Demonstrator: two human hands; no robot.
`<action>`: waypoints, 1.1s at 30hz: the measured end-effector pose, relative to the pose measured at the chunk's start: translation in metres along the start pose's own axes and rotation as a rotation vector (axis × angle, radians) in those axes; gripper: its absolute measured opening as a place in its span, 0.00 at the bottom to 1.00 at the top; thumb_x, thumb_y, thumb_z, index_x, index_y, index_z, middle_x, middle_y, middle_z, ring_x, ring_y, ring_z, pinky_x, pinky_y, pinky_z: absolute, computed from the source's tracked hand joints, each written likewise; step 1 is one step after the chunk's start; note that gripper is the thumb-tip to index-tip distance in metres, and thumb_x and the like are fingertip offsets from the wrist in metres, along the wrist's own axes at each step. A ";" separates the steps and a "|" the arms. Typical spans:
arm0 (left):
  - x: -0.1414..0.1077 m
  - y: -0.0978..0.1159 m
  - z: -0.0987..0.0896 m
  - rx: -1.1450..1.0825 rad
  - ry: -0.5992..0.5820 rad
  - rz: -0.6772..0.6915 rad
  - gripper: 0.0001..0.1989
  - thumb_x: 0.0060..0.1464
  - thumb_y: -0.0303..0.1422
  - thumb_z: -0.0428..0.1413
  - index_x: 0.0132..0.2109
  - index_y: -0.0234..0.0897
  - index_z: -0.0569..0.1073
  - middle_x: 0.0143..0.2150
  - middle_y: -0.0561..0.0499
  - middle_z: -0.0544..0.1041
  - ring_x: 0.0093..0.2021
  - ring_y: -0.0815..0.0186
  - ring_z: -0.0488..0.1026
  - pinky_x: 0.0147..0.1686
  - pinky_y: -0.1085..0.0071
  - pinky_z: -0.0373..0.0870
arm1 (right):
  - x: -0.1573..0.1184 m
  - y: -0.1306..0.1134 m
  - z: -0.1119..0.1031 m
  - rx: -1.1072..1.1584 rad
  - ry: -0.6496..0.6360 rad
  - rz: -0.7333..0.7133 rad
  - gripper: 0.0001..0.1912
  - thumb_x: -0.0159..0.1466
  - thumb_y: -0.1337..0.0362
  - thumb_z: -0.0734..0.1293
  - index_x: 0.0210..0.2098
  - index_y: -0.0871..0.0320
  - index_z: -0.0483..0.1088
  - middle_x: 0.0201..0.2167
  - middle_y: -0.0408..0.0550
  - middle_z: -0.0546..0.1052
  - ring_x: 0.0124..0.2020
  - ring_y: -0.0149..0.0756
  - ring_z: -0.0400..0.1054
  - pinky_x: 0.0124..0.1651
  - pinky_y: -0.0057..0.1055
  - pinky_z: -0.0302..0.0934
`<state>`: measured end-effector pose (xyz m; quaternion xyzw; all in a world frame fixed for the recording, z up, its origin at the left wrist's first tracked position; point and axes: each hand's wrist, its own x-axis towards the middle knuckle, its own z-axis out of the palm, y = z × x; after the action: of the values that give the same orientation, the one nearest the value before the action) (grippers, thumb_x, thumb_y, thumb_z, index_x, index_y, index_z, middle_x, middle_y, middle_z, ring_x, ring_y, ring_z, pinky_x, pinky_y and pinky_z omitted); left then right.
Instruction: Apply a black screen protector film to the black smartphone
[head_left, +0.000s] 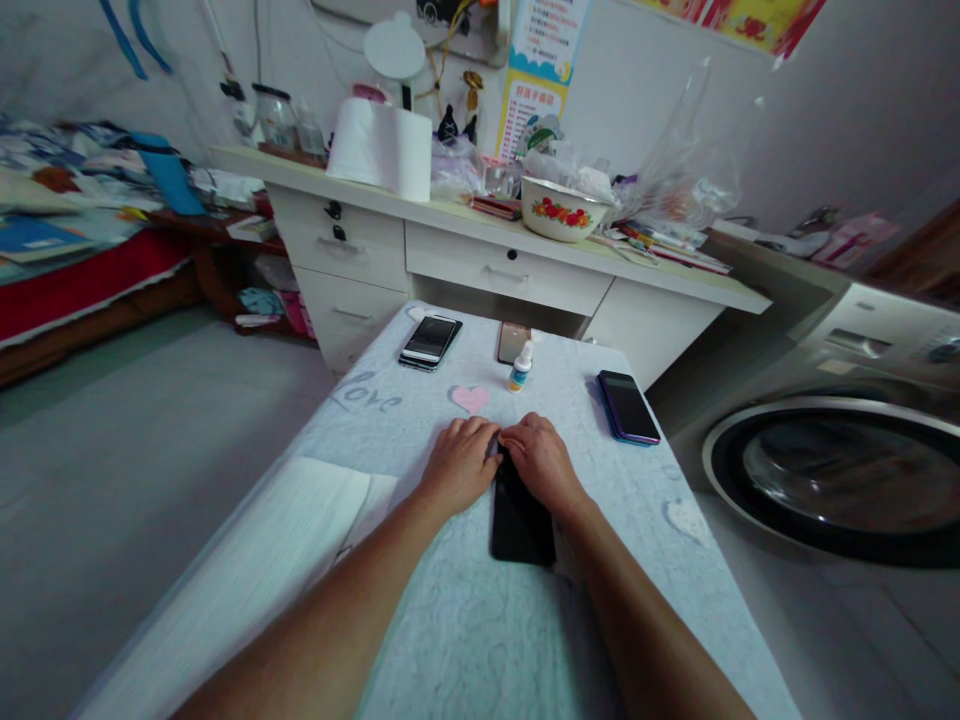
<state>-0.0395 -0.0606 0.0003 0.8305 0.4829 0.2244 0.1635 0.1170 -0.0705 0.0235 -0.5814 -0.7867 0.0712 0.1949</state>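
Note:
A black smartphone lies flat on the cloth-covered table, its near end pointing toward me. At its far end, my left hand is closed on the left corner, fingers curled and thumb against the edge. My right hand grips the same end from the right, its fingertips meeting those of the left. Whether anything small sits between the fingertips cannot be made out. Just beyond the hands stands a small white dropper bottle with a blue and orange label. Another phone lies behind the bottle.
Stacked phones lie at the table's far left and right. A folded white cloth covers the left edge. Behind stands a white desk holding a floral bowl and a paper roll. A washing machine is at right.

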 end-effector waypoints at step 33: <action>0.001 -0.003 0.003 -0.020 0.002 0.029 0.20 0.55 0.27 0.51 0.55 0.44 0.69 0.53 0.49 0.70 0.52 0.59 0.64 0.53 0.61 0.61 | -0.030 -0.002 -0.008 0.036 0.008 0.011 0.11 0.65 0.70 0.63 0.39 0.55 0.78 0.34 0.50 0.72 0.40 0.37 0.64 0.43 0.30 0.58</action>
<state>-0.0401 -0.0587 -0.0040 0.8356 0.4687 0.2323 0.1678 0.1255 -0.1007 0.0247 -0.5826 -0.7812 0.0841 0.2079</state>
